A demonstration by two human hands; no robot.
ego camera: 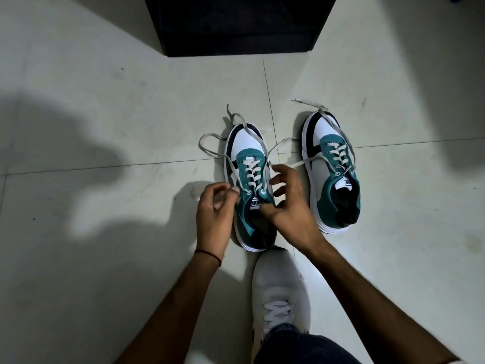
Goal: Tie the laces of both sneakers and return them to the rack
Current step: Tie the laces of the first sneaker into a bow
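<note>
Two teal, white and navy sneakers stand side by side on the tiled floor, toes pointing away from me. The left sneaker (248,153) has loose grey laces (210,143) trailing past its toe. My left hand (215,214) pinches one lace end beside the top eyelet. My right hand (288,203) rests over the tongue, its fingers curled around the other lace strand. The right sneaker (332,164) stands untouched, its untied laces (312,105) draped over the toe and onto the floor.
A dark shoe rack (236,24) stands on the floor straight ahead, beyond the sneakers. My own foot in a white shoe (279,290) is planted just behind the left sneaker. Pale floor tiles (105,127) spread to both sides, crossed by shadows.
</note>
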